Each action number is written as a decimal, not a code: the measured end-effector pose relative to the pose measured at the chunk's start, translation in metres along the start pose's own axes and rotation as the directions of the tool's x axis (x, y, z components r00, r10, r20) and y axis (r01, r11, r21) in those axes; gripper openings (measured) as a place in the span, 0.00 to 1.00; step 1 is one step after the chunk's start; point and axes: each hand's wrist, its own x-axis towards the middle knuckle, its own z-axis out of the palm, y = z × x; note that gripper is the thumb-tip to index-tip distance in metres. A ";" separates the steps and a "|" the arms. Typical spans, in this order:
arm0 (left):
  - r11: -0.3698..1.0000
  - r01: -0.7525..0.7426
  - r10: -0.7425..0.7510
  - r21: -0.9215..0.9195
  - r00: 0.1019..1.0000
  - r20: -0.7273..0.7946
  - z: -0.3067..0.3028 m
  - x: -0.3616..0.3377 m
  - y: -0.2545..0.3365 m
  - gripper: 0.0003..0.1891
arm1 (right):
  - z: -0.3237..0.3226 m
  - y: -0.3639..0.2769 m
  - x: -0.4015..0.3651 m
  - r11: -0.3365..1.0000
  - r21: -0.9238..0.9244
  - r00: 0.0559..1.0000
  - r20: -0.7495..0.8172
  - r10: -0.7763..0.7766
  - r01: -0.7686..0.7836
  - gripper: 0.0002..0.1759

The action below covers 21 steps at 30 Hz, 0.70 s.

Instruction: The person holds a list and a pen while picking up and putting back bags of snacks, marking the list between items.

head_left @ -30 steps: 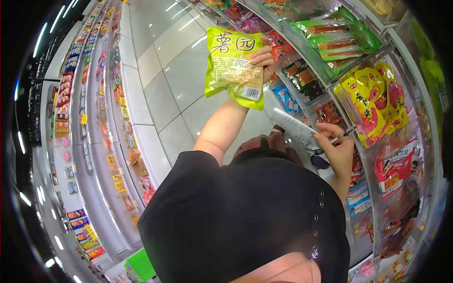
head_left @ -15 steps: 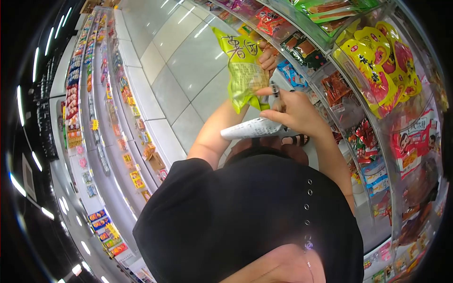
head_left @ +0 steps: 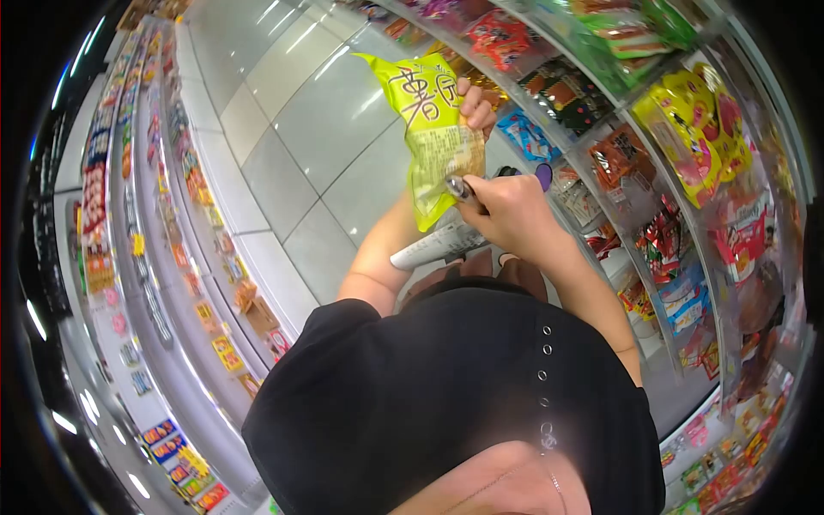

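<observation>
A lime-green snack bag (head_left: 431, 142) with large dark Chinese characters stands upright in front of me. My left hand (head_left: 474, 110) is closed on its right edge, the fingertips showing and the rest hidden behind the bag. Close to the bag's lower right side, my right hand (head_left: 515, 210) is in a fist around a dark, silvery pen (head_left: 459, 188), one end of which points at the bag. Below the bag, a white printed sheet of paper (head_left: 433, 247) lies across my left forearm; my right hand partly covers it, and what supports it is hidden.
Shelves of bagged snacks rise close on my right, with yellow packets (head_left: 687, 137) and a blue packet (head_left: 526, 135) near my hands. A long, low shelf (head_left: 184, 257) of small packets runs along the left. Grey floor tiles (head_left: 330, 163) lie between.
The bag has moved slightly left and down. My right hand has turned over, its back now showing, and the pen has tipped from upright toward the bag. The paper has shifted slightly.
</observation>
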 end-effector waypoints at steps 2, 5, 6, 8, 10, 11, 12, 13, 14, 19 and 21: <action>0.985 -0.147 0.138 -0.091 0.986 -0.093 -0.001 -0.019 0.027 0.10 | 0.018 -0.025 0.005 0.979 -0.061 0.980 -0.035 -0.196 0.194 0.08; 0.953 -0.186 0.168 -0.238 0.981 -0.095 0.016 -0.042 0.062 0.07 | 0.053 -0.049 0.011 0.955 -0.130 0.963 0.077 -0.258 0.266 0.08; 0.955 -0.146 0.149 -0.257 0.989 -0.008 0.016 -0.046 0.071 0.07 | 0.071 -0.054 0.012 0.943 -0.151 0.954 0.093 -0.285 0.296 0.08; 0.942 -0.087 0.113 -0.325 0.992 0.062 0.019 -0.061 0.090 0.07 | 0.097 -0.070 0.018 0.934 -0.138 0.944 0.090 -0.318 0.328 0.08; 0.929 -0.054 0.090 -0.366 0.993 0.080 0.018 -0.072 0.102 0.08 | 0.115 -0.081 0.020 0.930 -0.136 0.940 0.090 -0.330 0.340 0.07; 0.923 -0.040 0.090 -0.383 0.989 0.113 0.015 -0.078 0.109 0.08 | 0.124 -0.087 0.021 0.928 -0.149 0.939 0.097 -0.329 0.340 0.07; 0.916 -0.026 0.091 -0.399 0.985 0.145 0.013 -0.083 0.114 0.08 | 0.133 -0.094 0.021 0.927 -0.160 0.940 0.103 -0.326 0.340 0.07; 0.910 -0.013 0.093 -0.414 0.980 0.174 0.009 -0.087 0.115 0.08 | 0.138 -0.097 0.019 0.926 -0.169 0.940 0.109 -0.324 0.339 0.07; 0.911 -0.028 0.106 -0.412 0.980 0.168 0.010 -0.093 0.117 0.09 | 0.142 -0.100 0.018 0.926 -0.181 0.942 0.115 -0.314 0.331 0.07; 0.880 -0.102 0.177 -0.464 0.977 0.120 0.003 -0.116 0.121 0.10 | 0.150 -0.114 0.011 0.924 -0.181 0.939 0.138 -0.316 0.338 0.07; 0.865 -0.134 0.212 -0.484 0.971 0.110 0.004 -0.124 0.115 0.10 | 0.148 -0.116 0.005 0.918 -0.183 0.930 0.180 -0.321 0.353 0.08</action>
